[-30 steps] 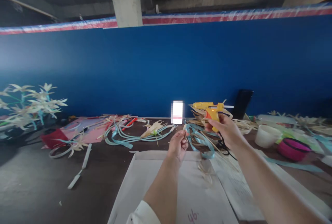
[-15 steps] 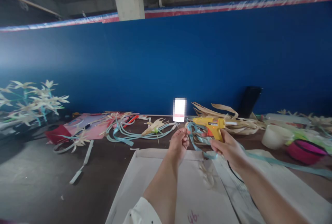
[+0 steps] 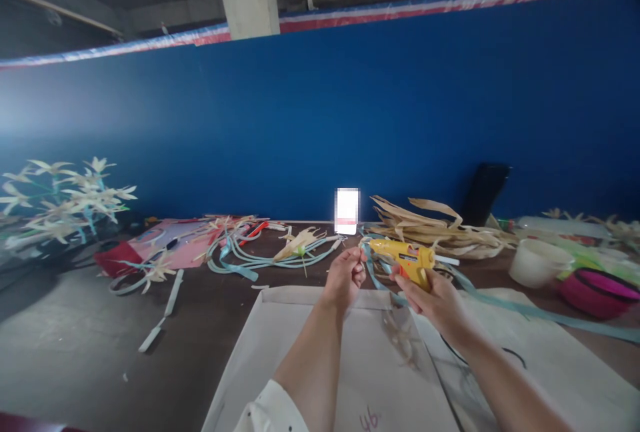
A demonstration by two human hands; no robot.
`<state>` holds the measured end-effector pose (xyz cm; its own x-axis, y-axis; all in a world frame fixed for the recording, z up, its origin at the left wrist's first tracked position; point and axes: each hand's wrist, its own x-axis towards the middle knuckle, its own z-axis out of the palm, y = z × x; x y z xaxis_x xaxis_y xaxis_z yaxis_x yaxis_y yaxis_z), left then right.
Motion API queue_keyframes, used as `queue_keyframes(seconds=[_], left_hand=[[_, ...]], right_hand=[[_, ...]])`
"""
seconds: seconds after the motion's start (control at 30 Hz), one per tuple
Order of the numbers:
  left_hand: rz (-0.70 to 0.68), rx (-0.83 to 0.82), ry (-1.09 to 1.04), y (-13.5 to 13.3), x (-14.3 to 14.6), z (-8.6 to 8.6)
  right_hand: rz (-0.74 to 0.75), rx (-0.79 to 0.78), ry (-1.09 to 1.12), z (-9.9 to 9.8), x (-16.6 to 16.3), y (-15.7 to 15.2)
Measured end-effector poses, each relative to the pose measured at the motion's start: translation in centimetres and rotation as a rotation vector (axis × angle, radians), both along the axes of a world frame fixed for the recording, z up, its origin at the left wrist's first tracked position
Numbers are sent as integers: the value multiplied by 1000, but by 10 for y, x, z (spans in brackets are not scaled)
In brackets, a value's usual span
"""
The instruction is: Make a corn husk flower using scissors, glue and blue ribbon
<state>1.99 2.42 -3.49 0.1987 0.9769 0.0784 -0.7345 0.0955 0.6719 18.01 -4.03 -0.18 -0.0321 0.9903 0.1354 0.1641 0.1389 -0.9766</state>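
My right hand is wrapped round the handle of a yellow hot glue gun, its nozzle pointing left. A white glue stick pokes out of the gun's back end. My left hand is closed in a pinch just left of the nozzle; what sits between its fingertips is too small to make out. Both hands are above the far edge of a white box lid. Behind the glue gun lies a light-blue ribbon, partly hidden.
Dried corn husks lie at the back right, near a white cup and a pink bowl-shaped item. Blue cords and a husk piece lie left of centre. Husk flowers stand far left before a blue wall.
The glue gun and my right hand have dropped slightly, and the nozzle is now closer to my left fingertips. My left hand stays nearly in place, still pinched.
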Motion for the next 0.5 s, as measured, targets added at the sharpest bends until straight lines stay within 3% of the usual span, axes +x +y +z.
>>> queue_keyframes(seconds=[0.5], left_hand=[[21,-14,-4,-2,0,2]], right_hand=[[-16,11,-49,-8,2,1]])
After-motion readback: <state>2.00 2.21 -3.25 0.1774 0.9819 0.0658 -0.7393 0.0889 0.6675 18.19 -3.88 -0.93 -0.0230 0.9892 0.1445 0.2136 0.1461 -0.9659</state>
